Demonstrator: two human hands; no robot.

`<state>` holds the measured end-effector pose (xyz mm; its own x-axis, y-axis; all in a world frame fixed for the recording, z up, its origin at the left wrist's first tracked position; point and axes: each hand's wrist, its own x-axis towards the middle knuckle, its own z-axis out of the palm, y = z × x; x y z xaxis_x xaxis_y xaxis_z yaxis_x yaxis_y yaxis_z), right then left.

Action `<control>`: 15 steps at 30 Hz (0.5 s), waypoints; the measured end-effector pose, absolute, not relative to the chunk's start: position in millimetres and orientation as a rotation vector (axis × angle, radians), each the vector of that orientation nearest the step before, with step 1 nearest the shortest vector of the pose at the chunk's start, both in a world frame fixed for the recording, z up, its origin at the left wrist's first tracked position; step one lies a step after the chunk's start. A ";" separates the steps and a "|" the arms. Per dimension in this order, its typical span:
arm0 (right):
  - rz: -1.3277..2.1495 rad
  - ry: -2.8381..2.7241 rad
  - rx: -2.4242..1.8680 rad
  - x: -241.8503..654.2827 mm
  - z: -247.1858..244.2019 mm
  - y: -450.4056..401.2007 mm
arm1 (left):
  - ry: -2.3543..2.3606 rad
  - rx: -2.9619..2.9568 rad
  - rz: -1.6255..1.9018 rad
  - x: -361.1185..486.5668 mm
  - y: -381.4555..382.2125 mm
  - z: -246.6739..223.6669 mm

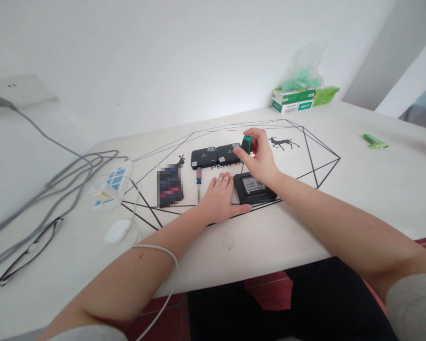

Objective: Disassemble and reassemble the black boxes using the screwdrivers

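Note:
My right hand (261,158) is closed around the green and black handle of a screwdriver (247,143). Its thin shaft points down at the upper left corner of a black rectangular case (239,189) with a white label; whether the tip touches a screw is too small to tell. Flat on the table beside the case's left edge lies my left hand (218,201), fingers stretched out, thumb along the case's near edge. Behind them are two more black boxes (204,157) side by side. A second screwdriver (199,177) with a reddish and blue handle lies left of my left hand.
A pixelated dark item (170,185) lies on the left. Further left are a power strip (115,182), grey cables (67,189), a white earbud case (118,231) and glasses (28,253). Green-white boxes (294,99) stand at the back right; a green packet (374,140) lies at right.

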<state>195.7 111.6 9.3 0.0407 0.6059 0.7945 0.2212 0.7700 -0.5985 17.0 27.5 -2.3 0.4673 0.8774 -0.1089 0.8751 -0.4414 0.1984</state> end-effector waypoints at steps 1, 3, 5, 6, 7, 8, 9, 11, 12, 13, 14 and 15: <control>0.343 -1.511 -0.707 196.5 10.0 113.0 | 1.512 2.489 0.021 16.9 27.7 -2.7; 0.362 -1.475 -0.743 201.2 13.0 118.5 | 1.510 2.480 0.041 16.9 27.6 -2.5; 0.364 -1.457 -0.818 210.9 17.1 127.9 | 1.507 2.467 0.063 17.1 26.9 -1.1; 0.340 -1.448 -0.884 217.7 18.9 133.8 | 1.505 2.463 0.070 17.2 26.4 -0.3; 0.308 -1.443 -0.985 225.4 20.2 139.9 | 1.504 2.462 0.069 17.2 25.9 0.5; 0.272 -1.434 -1.122 233.7 20.6 146.0 | 1.503 2.464 0.058 17.1 25.5 1.2; 0.254 -1.438 -1.280 242.3 20.1 151.5 | 1.504 2.466 0.039 17.0 25.3 1.6; 0.291 -1.505 -1.575 258.1 16.8 159.8 | 1.504 2.471 0.005 16.6 25.3 1.6; 0.298 -1.551 -1.699 264.6 14.4 162.2 | 1.505 2.473 -0.003 16.4 25.4 1.5; 0.299 -1.602 -1.800 269.6 12.0 163.6 | 1.506 2.474 -0.006 16.4 25.5 1.4; 0.304 -1.644 -1.887 273.2 9.8 164.0 | 1.507 2.475 -0.005 16.4 25.5 1.4; 0.304 -1.672 -1.958 275.4 8.2 163.9 | 1.510 2.475 -0.006 16.6 25.5 1.7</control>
